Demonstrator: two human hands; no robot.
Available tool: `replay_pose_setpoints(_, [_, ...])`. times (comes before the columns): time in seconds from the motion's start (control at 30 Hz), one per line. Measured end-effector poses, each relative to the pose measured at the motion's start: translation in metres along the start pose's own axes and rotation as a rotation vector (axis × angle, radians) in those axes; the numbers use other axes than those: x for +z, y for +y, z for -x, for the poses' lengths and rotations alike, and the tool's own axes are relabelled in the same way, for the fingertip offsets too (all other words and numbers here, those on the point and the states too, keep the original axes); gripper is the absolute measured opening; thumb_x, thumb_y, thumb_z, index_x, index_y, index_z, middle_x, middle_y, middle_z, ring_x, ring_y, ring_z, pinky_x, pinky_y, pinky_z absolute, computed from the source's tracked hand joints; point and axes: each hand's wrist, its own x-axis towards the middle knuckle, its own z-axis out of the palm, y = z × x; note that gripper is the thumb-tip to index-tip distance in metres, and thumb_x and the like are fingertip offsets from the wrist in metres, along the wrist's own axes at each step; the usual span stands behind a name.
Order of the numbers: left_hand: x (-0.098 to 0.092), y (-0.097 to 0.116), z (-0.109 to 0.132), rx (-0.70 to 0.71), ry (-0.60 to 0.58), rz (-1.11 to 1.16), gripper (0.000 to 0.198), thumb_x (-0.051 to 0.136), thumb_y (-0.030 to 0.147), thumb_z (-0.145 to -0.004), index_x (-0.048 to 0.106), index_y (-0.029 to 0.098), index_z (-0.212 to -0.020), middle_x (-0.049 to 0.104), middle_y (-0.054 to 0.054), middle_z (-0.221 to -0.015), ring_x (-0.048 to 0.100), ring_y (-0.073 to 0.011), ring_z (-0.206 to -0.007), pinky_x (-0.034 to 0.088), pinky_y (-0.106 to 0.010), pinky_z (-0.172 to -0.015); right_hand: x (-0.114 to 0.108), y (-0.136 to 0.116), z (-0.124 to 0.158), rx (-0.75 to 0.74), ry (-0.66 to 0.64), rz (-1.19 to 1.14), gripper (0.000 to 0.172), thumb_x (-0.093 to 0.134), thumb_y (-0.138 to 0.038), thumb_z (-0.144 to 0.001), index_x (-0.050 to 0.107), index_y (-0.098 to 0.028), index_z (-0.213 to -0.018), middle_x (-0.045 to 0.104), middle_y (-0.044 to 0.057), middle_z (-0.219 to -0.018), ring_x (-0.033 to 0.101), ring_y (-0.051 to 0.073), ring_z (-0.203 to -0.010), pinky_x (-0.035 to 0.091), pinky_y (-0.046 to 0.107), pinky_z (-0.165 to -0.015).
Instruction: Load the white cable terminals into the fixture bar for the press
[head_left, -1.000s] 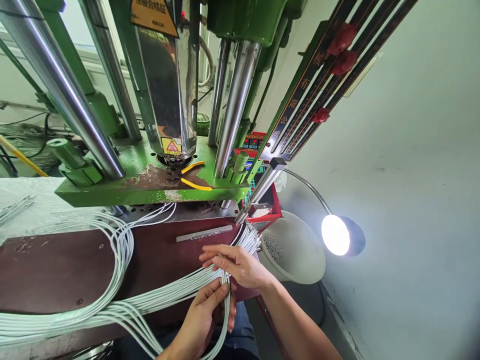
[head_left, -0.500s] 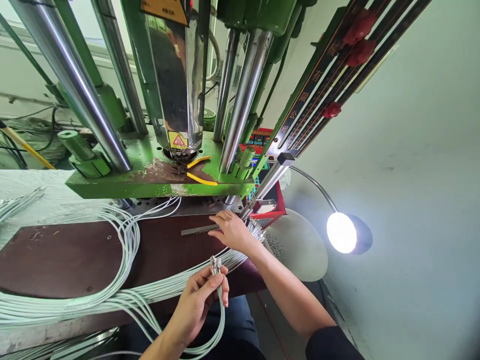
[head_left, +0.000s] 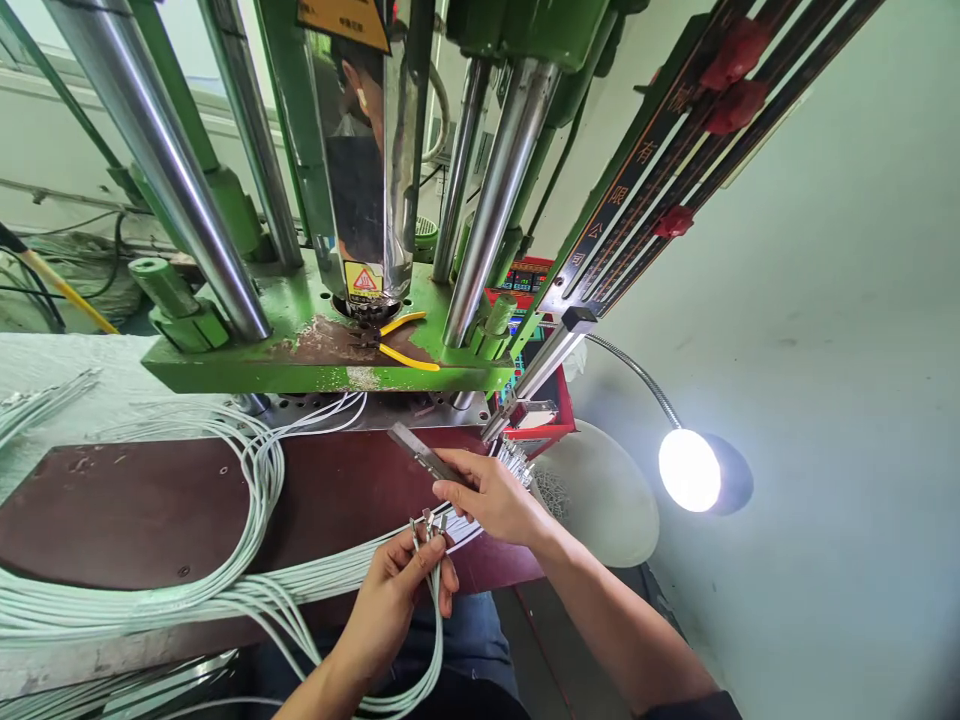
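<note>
My left hand (head_left: 405, 580) is closed round several pale cables, whose metal connector ends (head_left: 429, 525) stick up above the fingers. The cables (head_left: 433, 640) loop down from that hand toward my lap. My right hand (head_left: 491, 492) grips a flat grey metal bar (head_left: 412, 445), its far end pointing up and left over the brown board. The bar's near end is hidden in the fingers. A thick bundle of pale cables (head_left: 330, 570) runs across the board behind my left hand, its metal-tipped ends (head_left: 514, 462) beyond my right hand.
A green press (head_left: 240, 375) stands behind the brown board (head_left: 150, 500). Yellow-handled pliers (head_left: 405, 350) lie on its plate. At right are a lit lamp (head_left: 686, 470), a red control box (head_left: 559, 400) and a pale rounded container (head_left: 615, 490).
My right hand has picked up the metal bar from the board and tilted it. In my left hand the connector ends have spread apart slightly. The view has shifted a little.
</note>
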Motion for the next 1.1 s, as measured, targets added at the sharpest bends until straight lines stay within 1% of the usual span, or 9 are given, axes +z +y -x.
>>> replay_pose_setpoints(0.07, [0.001, -0.001, -0.002, -0.004, -0.01, -0.04, 0.034, 0.068, 0.044, -0.081, 0.061, 0.016, -0.064, 0.064, -0.001, -0.057, 0.049, -0.0084, -0.044, 0.037, -0.023, -0.05, 0.0, -0.003, 0.009, 0.04, -0.007, -0.045, 0.036, 0.049, -0.041, -0.095, 0.065, -0.017, -0.117, 0.062, -0.001, -0.078, 0.051, 0.009, -0.058, 0.041, 0.021, -0.053])
replay_pose_setpoints(0.1, [0.001, -0.001, -0.003, -0.004, -0.015, -0.059, 0.035, 0.068, 0.045, -0.081, 0.061, 0.016, -0.063, 0.063, -0.001, -0.056, 0.049, -0.0086, -0.044, 0.037, -0.023, -0.051, 0.001, -0.004, 0.012, 0.057, 0.002, -0.052, 0.038, 0.047, -0.041, -0.096, 0.066, -0.017, -0.118, 0.063, 0.0, -0.078, 0.053, 0.01, -0.06, 0.043, 0.022, -0.055])
replay_pose_setpoints(0.2, [0.001, -0.003, -0.006, 0.007, -0.038, -0.143, 0.04, 0.065, 0.048, -0.082, 0.062, 0.015, -0.058, 0.061, -0.002, -0.054, 0.05, -0.0104, -0.05, 0.038, -0.024, -0.056, 0.003, -0.005, 0.015, 0.079, 0.044, -0.056, 0.039, 0.047, -0.038, -0.096, 0.068, -0.018, -0.121, 0.069, 0.002, -0.082, 0.06, 0.015, -0.074, 0.048, 0.026, -0.067])
replay_pose_setpoints(0.27, [0.0, -0.004, -0.007, 0.012, -0.044, -0.202, 0.044, 0.063, 0.05, -0.083, 0.06, 0.016, -0.056, 0.059, -0.002, -0.052, 0.048, -0.011, -0.05, 0.037, -0.025, -0.056, 0.004, -0.006, 0.014, 0.087, 0.054, -0.061, 0.039, 0.049, -0.038, -0.094, 0.069, -0.017, -0.121, 0.071, 0.003, -0.084, 0.062, 0.017, -0.079, 0.049, 0.028, -0.07])
replay_pose_setpoints(0.43, [0.004, -0.006, -0.005, 0.043, 0.017, -0.284, 0.047, 0.061, 0.055, -0.082, 0.055, 0.018, -0.054, 0.051, 0.002, -0.044, 0.039, -0.0101, -0.046, 0.032, -0.026, -0.053, 0.004, -0.009, 0.011, 0.134, 0.006, -0.095, 0.039, 0.051, -0.032, -0.092, 0.067, -0.016, -0.124, 0.07, 0.003, -0.079, 0.059, 0.014, -0.068, 0.047, 0.025, -0.062])
replay_pose_setpoints(0.53, [0.007, -0.005, -0.004, 0.055, 0.032, -0.306, 0.049, 0.063, 0.058, -0.078, 0.051, 0.019, -0.051, 0.049, 0.003, -0.042, 0.036, -0.009, -0.044, 0.029, -0.026, -0.051, 0.004, -0.01, 0.01, 0.146, -0.02, -0.106, 0.039, 0.052, -0.028, -0.091, 0.067, -0.017, -0.125, 0.068, 0.002, -0.077, 0.056, 0.012, -0.064, 0.046, 0.023, -0.06])
replay_pose_setpoints(0.77, [0.01, -0.001, -0.003, 0.056, 0.096, -0.338, 0.049, 0.062, 0.058, -0.076, 0.047, 0.02, -0.049, 0.048, 0.004, -0.04, 0.036, -0.0084, -0.043, 0.027, -0.025, -0.049, 0.007, -0.007, 0.009, 0.196, -0.029, -0.15, 0.038, 0.054, -0.026, -0.09, 0.067, -0.018, -0.125, 0.068, 0.002, -0.078, 0.054, 0.01, -0.063, 0.044, 0.021, -0.058])
replay_pose_setpoints(0.97, [0.011, -0.002, -0.005, 0.066, 0.156, -0.344, 0.044, 0.061, 0.053, -0.076, 0.047, 0.021, -0.05, 0.048, 0.004, -0.038, 0.036, -0.0082, -0.039, 0.027, -0.024, -0.046, 0.009, -0.003, 0.008, 0.212, -0.023, -0.143, 0.04, 0.054, -0.028, -0.09, 0.066, -0.016, -0.126, 0.07, 0.004, -0.083, 0.056, 0.012, -0.065, 0.045, 0.023, -0.06])
replay_pose_setpoints(1.1, [0.01, -0.004, -0.005, 0.056, 0.14, -0.341, 0.045, 0.062, 0.053, -0.076, 0.046, 0.021, -0.049, 0.048, 0.003, -0.037, 0.035, -0.0079, -0.038, 0.026, -0.024, -0.044, 0.011, 0.0, 0.007, 0.188, -0.037, -0.099, 0.043, 0.053, -0.029, -0.09, 0.063, -0.016, -0.13, 0.073, 0.004, -0.086, 0.06, 0.014, -0.07, 0.048, 0.024, -0.063])
